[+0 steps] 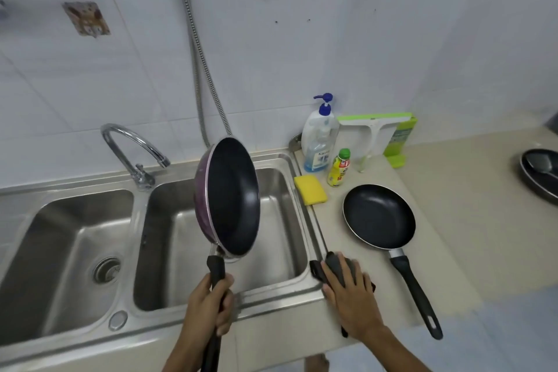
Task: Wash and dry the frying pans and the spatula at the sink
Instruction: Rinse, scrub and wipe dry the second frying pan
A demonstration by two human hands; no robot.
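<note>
My left hand (208, 302) grips the black handle of a purple frying pan (231, 199) and holds it tilted on edge over the right sink basin (277, 190). My right hand (350, 296) lies flat on a dark cloth (335, 264) on the counter beside the sink rim; whether the fingers grip it is unclear. A second black frying pan (379, 216) rests flat on the counter, its handle pointing toward me. At the far right edge, a black spatula (540, 161) lies in a dark dish (527, 174).
A curved faucet (133, 148) stands between the two basins; the left basin (54, 251) has a drain strainer. A yellow sponge (311, 190), soap pump bottle (319, 139), small yellow bottle (339, 167) and green-white squeegee (377, 130) stand by the wall.
</note>
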